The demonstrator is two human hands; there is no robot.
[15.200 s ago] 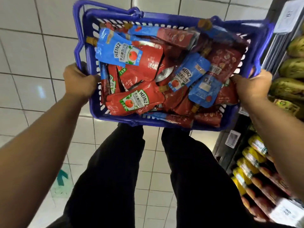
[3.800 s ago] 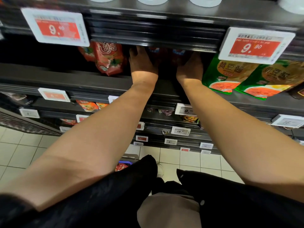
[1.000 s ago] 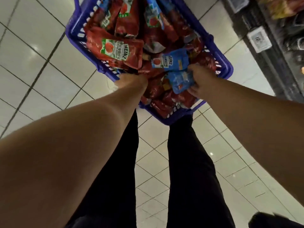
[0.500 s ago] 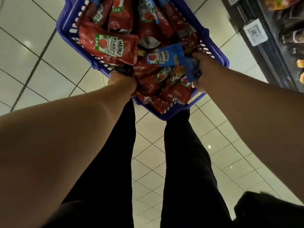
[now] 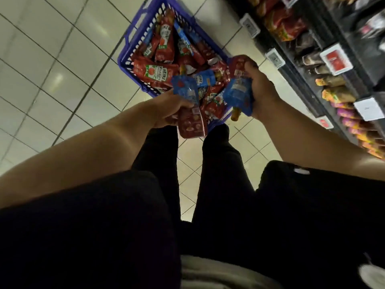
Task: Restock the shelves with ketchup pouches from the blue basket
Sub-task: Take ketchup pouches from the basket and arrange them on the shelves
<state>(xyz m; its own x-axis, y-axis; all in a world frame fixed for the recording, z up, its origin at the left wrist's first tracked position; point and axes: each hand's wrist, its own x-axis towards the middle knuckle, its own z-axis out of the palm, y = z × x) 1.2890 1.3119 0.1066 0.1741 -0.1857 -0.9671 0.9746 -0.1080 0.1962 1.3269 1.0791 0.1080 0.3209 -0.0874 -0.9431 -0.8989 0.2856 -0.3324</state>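
Meanwhile, on a tiled floor (image 5: 62, 65) at about 10 o'clock, a person stands over a blue basket (image 5: 133, 53) that sits toward 12 o'clock, still heaped with red and blue ketchup pouches (image 5: 158, 73). Left of centre, the left hand (image 5: 166, 110) grips a pouch (image 5: 188, 110) lifted clear of the pile, blue at its upper end and red below, fingers curled round its middle. To the right, at roughly 1 o'clock, the right hand (image 5: 260, 90) clutches a blue pouch (image 5: 238, 97) whose cap points down, and appears to hold a second, red pouch (image 5: 239, 64) above it; motion blur makes the exact count hard to tell. Both hands hover just over the basket's near corner. Farther right, at 2 to 3 o'clock, the shelves (image 5: 308, 80) run along the aisle, carrying price tags (image 5: 335, 59) and rows of other packets, too blurred to identify.

Judging by the full basket, the job looks to be at an early stage: a handful is picked up and ready to be carried to the shelves, while most of the stock remains to be moved.
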